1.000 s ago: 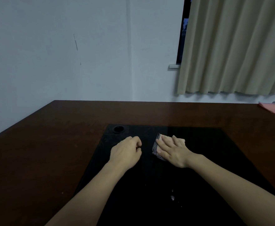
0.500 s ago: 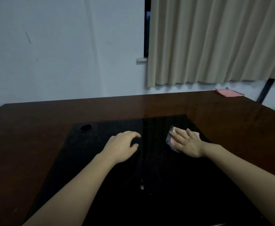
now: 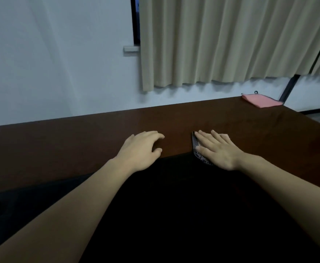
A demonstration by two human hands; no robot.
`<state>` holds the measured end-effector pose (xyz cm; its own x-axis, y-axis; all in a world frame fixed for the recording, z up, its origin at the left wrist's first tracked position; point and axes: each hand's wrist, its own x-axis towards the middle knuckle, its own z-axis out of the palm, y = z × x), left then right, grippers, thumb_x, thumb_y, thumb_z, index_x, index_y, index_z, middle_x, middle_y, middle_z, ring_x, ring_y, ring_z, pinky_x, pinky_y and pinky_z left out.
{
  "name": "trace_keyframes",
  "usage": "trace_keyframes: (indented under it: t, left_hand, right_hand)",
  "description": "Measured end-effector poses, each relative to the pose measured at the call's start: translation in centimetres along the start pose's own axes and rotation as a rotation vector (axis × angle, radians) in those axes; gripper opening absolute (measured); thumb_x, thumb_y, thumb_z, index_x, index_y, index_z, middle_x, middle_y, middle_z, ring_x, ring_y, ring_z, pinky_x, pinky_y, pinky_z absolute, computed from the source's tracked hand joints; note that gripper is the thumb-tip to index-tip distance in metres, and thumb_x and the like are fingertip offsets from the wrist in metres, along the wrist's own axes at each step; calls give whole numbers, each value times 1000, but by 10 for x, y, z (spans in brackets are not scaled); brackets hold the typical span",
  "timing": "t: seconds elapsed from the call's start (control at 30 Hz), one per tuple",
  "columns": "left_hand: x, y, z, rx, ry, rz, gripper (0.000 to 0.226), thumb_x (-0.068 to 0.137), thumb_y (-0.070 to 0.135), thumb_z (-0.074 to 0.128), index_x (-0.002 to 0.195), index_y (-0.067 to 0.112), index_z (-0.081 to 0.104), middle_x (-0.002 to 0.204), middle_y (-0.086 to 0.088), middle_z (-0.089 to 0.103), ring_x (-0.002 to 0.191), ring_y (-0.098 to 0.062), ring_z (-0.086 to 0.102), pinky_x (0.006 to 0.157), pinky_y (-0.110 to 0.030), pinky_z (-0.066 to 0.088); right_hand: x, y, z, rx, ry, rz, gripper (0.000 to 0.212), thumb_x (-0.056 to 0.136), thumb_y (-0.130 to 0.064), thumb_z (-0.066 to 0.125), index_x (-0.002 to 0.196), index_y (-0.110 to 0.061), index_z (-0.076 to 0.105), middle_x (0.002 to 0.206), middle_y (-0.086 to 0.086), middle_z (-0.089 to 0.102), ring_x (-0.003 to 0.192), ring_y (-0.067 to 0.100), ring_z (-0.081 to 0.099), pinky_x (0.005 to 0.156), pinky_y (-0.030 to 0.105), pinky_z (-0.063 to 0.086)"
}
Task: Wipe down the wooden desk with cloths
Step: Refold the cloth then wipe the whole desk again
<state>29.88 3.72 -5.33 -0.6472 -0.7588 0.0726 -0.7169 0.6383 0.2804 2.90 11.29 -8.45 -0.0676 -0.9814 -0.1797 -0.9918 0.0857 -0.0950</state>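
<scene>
A dark brown wooden desk [image 3: 79, 141] fills the lower view, with a black mat [image 3: 174, 205] lying on its near part. My right hand [image 3: 215, 149] lies flat with straight fingers on a small cloth [image 3: 197, 151], whose grey mesh edge shows to the hand's left. The cloth straddles the mat's far edge and the bare wood. My left hand [image 3: 140, 149] rests on the wood just beyond the mat, fingers loosely bent, holding nothing. A pink cloth [image 3: 260, 100] lies at the desk's far right corner.
A white wall runs behind the desk. A beige curtain [image 3: 221, 38] hangs over a window at the upper right. The desk's right edge falls away at the far right.
Both hands have slid forward from the middle of the black mat to its far edge, the right one carrying the cloth onto the wood. The view has swung right and downward.
</scene>
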Motion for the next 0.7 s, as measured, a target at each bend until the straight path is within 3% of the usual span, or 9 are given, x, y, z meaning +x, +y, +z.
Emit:
trace_keyframes:
  t: [0.1, 0.3, 0.5, 0.7]
  left_hand:
    - [41, 8, 9, -45, -68, -22, 49, 105, 40, 47, 153, 38, 37, 166, 10, 26, 155, -20, 17, 125, -51, 10]
    - [100, 36, 22, -113, -159, -33, 51, 107, 41, 43, 156, 39, 31, 169, 11, 15, 157, -20, 6, 126, -51, 7]
    - [164, 52, 34, -68, -176, -105, 54, 108, 43, 37, 160, 39, 22, 170, 9, 7, 157, -21, -3, 124, -52, -1]
    - [223, 58, 52, 3, -155, -218, 55, 108, 48, 24, 160, 41, 11, 170, 9, 0, 156, -20, -8, 126, -50, -4]
  right_hand:
    - [15, 31, -8, 3, -2, 17, 62, 103, -58, 9, 158, -38, -13, 167, -16, -14, 155, 23, -17, 125, 43, -7]
    - [27, 94, -27, 22, -42, 15, 83, 82, -74, -14, 157, -39, -15, 165, -17, -18, 154, 21, -20, 124, 42, -12]
    - [62, 155, -43, 55, -36, 44, 88, 71, -84, -26, 150, -45, -19, 162, -20, -19, 153, 17, -22, 123, 39, -16]
    - [113, 212, -57, 7, -46, 9, 73, 83, -71, -14, 150, -43, -20, 166, -16, -16, 153, 17, -21, 119, 36, -20]
